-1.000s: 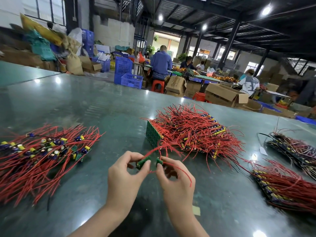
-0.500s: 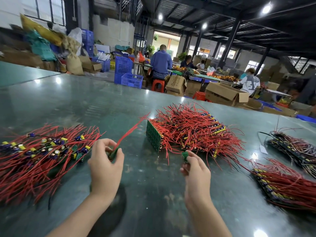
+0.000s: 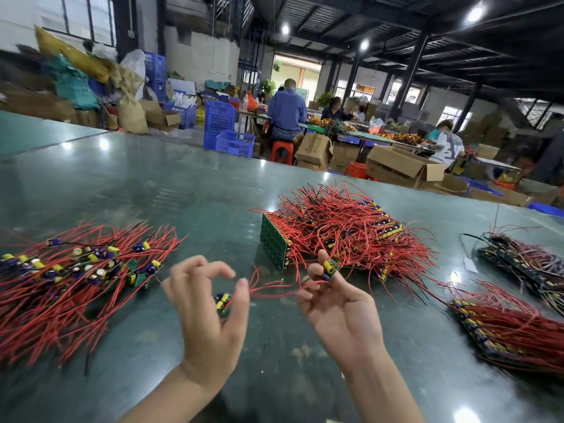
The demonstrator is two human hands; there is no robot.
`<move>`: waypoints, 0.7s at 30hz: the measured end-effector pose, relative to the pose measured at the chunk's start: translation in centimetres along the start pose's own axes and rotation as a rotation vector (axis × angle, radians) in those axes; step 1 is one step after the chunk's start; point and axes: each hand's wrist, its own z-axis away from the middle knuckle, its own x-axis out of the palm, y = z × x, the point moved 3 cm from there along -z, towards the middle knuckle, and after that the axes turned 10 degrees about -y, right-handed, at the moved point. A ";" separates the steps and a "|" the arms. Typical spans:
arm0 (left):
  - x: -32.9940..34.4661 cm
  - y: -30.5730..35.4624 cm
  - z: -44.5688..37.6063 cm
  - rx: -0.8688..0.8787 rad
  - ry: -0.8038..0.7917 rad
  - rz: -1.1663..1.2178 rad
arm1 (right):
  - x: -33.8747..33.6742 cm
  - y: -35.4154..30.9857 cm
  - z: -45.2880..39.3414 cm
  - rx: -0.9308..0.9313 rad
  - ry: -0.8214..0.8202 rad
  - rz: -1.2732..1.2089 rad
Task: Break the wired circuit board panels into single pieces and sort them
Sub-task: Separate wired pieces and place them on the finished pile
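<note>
No legible text is showing anywhere in the head view. Dark printed marks are appearing on the side of a cardboard box [image 3: 314,149] at centre frame, behind the table's far edge, but they are blurring beyond reading. White markings on the green circuit board panel [image 3: 273,242] standing on edge at mid-frame are too small to resolve.

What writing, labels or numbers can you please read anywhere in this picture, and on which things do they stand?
No text here can be read.
Carton beside the red stool: dark print on its side, too blurred to read.
Green board at the middle pile's edge: fine markings, too small to read.
Capacitor held in the right hand: any print too small to read.
White slip on the table: no legible writing.
</note>
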 end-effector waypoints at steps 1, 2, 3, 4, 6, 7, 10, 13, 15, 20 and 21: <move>-0.2 -0.3 -0.3 -0.072 0.067 0.108 | 0.0 -0.1 0.1 -0.009 0.002 0.000; -0.2 -0.7 -0.7 -0.187 0.123 0.290 | 0.1 -0.3 0.1 -0.014 0.004 -0.007; -0.1 -1.5 -1.0 -0.326 0.167 0.495 | 0.1 -0.3 0.2 -0.008 0.008 -0.008; 0.2 -2.2 -1.3 -0.456 0.180 0.654 | 0.1 -0.2 0.2 0.016 0.009 0.007; 0.9 -3.1 -1.6 -0.650 -0.004 0.769 | 0.4 0.8 0.3 0.112 -0.026 0.048; 1.4 -3.2 -1.5 -0.702 -0.160 0.800 | 0.6 1.5 0.4 0.173 -0.059 0.062; 2.7 -2.5 -0.5 -0.705 -0.613 0.813 | 1.0 3.2 0.5 0.317 -0.112 0.118; 3.1 -2.0 0.2 -0.642 -0.755 0.802 | 0.7 3.5 0.5 0.335 -0.053 0.215; 3.1 -2.1 0.4 -0.636 -0.693 0.785 | 0.5 3.5 0.4 0.298 0.001 0.327; 3.1 -2.2 0.5 -0.639 -0.588 0.757 | 0.4 3.9 0.1 0.135 0.099 0.585; 3.2 -2.1 0.6 -0.656 -0.592 0.791 | 0.5 3.8 0.2 0.112 0.106 0.590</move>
